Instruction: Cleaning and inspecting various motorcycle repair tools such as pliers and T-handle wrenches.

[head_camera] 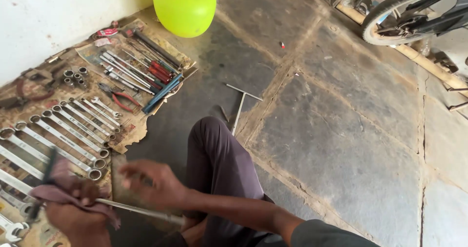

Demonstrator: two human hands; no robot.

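Presently the left hand [73, 213] is clenched around a dull mauve cloth [58, 191], which is wrapped about the upper part of a long steel rod [141, 211]. The rod runs low across the frame from the cloth toward the person's knee [214, 154]. The right hand [153, 183] sits just above the rod's middle, fingers curled; it is blurred, so I cannot tell whether it grips the rod or merely passes over it. In my judgement the step in hand is wiping the rod down with the cloth. A steadying hold on the free end and even strokes along the shaft would be called for next. Spanners [63, 135] lie in graded rows on worn cardboard [131, 130] to the left (pliers and screwdrivers behind them). A T-handled wrench [240, 103] lies apart on the stone floor [341, 144].
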